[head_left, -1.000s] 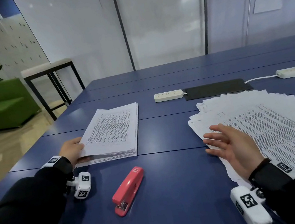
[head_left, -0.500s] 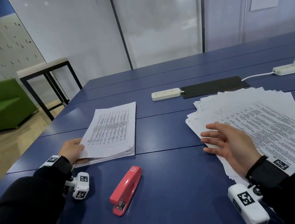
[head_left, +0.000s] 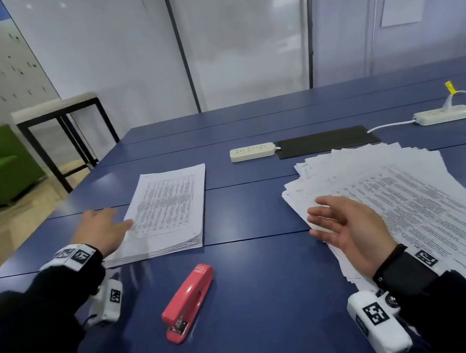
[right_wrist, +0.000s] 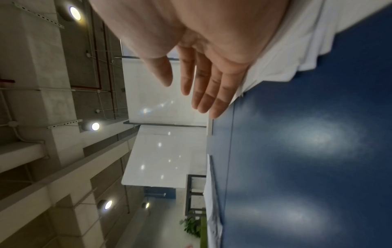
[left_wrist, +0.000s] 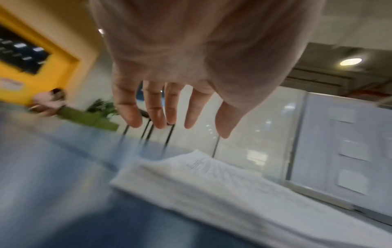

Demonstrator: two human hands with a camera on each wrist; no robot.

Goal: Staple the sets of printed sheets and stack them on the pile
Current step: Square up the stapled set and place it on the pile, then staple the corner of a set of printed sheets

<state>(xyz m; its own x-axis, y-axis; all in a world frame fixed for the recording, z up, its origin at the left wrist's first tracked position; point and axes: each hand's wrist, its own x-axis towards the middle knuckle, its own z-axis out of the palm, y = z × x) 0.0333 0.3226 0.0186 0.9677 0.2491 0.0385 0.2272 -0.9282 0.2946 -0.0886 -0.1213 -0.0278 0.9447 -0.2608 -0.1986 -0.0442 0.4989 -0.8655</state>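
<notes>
We can read almost no writing here. The top sheet of the pile (head_left: 166, 212) carries dense printed rows, too small and blurred for us to make out. The same goes for the fanned sheets (head_left: 409, 208) on the right. The red stapler (head_left: 189, 302) bears a small dark mark near its far end, but we cannot read it. Both wrist bands show black-and-white square code patterns, and so do the white camera housings under the wrists.

Our left hand (head_left: 100, 230) floats at the pile's left edge with nothing in it. The fingers are straight and spread, as the left wrist view (left_wrist: 191, 67) shows, and they sit above the blue table (head_left: 278, 307); the thumb tip lies over the margin of the pile, though we cannot tell whether it touches. That view is smeared by motion.

Our right hand (head_left: 350, 232) is also empty. Its palm is turned sideways, the fingers are loose and nearly straight, and the little-finger side rests on the near-left edge of the fanned sheets. The right wrist view (right_wrist: 201, 50) shows the fingers together and the thumb apart.

The stapler lies closed on the table between our two hands, nearer us than the pile and touching no paper. The pile is squared and lies flat on the left. Behind the papers we see two white power strips (head_left: 252, 152) and a dark mat (head_left: 327, 140).
</notes>
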